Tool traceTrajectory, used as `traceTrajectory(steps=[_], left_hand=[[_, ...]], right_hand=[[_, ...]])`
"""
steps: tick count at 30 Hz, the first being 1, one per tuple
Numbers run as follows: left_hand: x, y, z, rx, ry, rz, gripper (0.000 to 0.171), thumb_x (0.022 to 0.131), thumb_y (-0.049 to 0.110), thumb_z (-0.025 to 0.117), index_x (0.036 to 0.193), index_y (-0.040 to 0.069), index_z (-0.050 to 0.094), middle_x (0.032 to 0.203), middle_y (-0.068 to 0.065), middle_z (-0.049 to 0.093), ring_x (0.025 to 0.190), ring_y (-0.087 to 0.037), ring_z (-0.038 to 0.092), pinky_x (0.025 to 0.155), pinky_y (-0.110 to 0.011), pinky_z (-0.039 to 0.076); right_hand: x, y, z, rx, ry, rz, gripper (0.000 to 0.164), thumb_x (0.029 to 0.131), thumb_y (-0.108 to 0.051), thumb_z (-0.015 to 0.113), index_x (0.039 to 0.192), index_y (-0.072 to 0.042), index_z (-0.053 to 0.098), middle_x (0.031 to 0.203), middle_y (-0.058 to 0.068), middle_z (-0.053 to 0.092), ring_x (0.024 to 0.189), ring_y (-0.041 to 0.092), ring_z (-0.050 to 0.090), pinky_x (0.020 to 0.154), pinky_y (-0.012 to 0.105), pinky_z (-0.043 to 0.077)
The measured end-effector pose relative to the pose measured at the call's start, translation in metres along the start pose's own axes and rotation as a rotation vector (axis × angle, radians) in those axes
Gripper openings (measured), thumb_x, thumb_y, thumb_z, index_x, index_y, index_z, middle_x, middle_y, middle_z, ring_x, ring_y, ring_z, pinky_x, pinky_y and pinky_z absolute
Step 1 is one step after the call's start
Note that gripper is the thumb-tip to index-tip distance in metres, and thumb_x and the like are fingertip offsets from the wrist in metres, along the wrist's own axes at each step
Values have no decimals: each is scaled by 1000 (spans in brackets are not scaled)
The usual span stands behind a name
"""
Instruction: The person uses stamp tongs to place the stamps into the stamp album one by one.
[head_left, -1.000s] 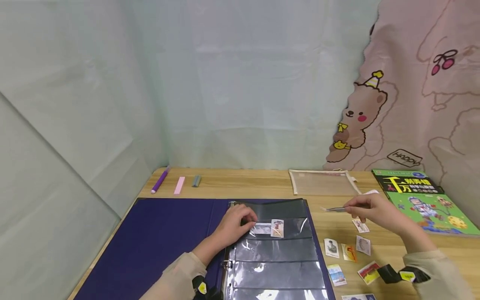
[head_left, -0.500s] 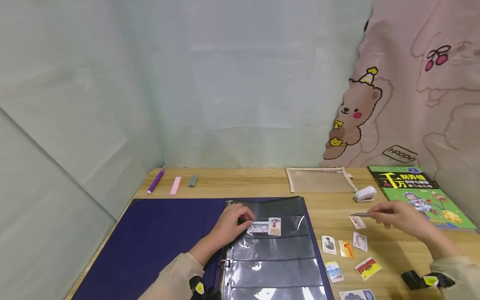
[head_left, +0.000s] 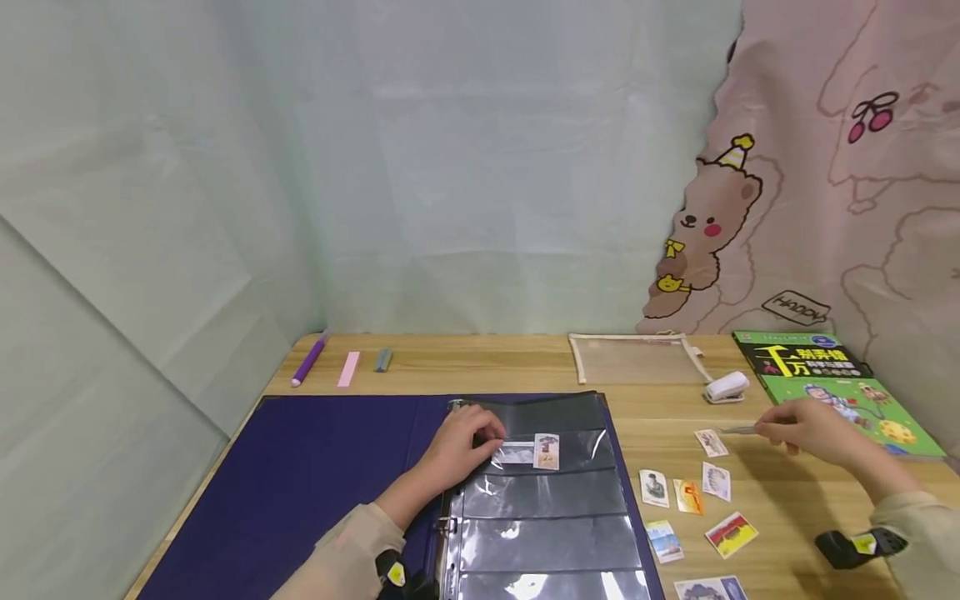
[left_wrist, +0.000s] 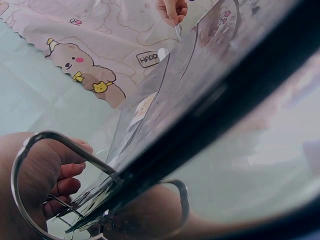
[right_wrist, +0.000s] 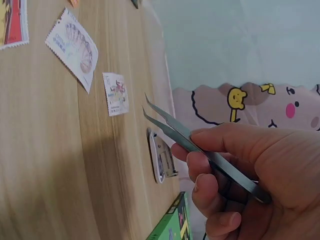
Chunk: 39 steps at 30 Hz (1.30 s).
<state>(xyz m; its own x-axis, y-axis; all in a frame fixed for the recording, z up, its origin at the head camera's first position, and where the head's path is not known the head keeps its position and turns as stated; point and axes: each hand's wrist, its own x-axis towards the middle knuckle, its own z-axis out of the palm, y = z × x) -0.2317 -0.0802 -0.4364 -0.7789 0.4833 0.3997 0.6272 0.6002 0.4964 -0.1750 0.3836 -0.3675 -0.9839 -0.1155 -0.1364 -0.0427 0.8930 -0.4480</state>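
Note:
My left hand point(head_left: 459, 443) lies on the dark page point(head_left: 543, 493) of a blue stamp album point(head_left: 330, 483), thumb and forefinger pinching the clear pocket strip near the binder rings. Two stamps sit side by side in that row: a pale one point(head_left: 516, 452) by the thumb and an upright one point(head_left: 547, 452). Over the table on the right, my right hand point(head_left: 806, 431) holds tweezers point(right_wrist: 175, 134) between thumb and fingers. Their bent tips stand apart with nothing between them, close to a small stamp point(right_wrist: 116, 94) lying on the wood.
Several loose stamps, among them a red and yellow one point(head_left: 731, 534), lie right of the album. A white stapler point(head_left: 726, 387), mesh pouch point(head_left: 633, 360) and green book point(head_left: 847, 400) are behind. A purple pen point(head_left: 309, 358) and pink strip point(head_left: 348, 368) lie back left.
My right hand has moved right and down with the tweezers, bringing their tips toward the small stamp and uncovering the stapler. My left hand stays at the pocket.

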Motion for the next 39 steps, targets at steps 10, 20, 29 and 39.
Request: traceTrajectory(steps=[10,20,29,39], left_hand=[[0,0,0,-17,-1,-7,12,76,17,70,81,23,61,75,11,54,73,-4,49,76,-30,38],[0,0,-1,-20,-11,-6,11,76,17,70,81,22,62,76,10,54,74,-6,49,77,-31,38],[-1,0,0,-18,-5,-5,11,76,17,70,81,22,61,75,9,54,73,-6,48,75,-29,37],[0,0,1,-19,-4,-20,12,75,17,70,80,22,61,74,10,54,73,-5,48,76,-29,37]], right_hand=[[3,5,-3,-7,-40,6,24,86,-22,56,89,0,67,69,2,59,52,6,47,48,22,37],[7,5,-1,39,-81,-42,20,85,-20,56,84,-3,66,66,1,57,50,2,45,47,20,37],[8,11,2,30,-98,-108,17,87,-18,55,81,-5,64,62,-3,53,50,0,44,46,20,37],[6,12,4,28,-96,-126,18,89,-19,53,80,-6,63,64,-2,53,51,0,44,47,20,37]])
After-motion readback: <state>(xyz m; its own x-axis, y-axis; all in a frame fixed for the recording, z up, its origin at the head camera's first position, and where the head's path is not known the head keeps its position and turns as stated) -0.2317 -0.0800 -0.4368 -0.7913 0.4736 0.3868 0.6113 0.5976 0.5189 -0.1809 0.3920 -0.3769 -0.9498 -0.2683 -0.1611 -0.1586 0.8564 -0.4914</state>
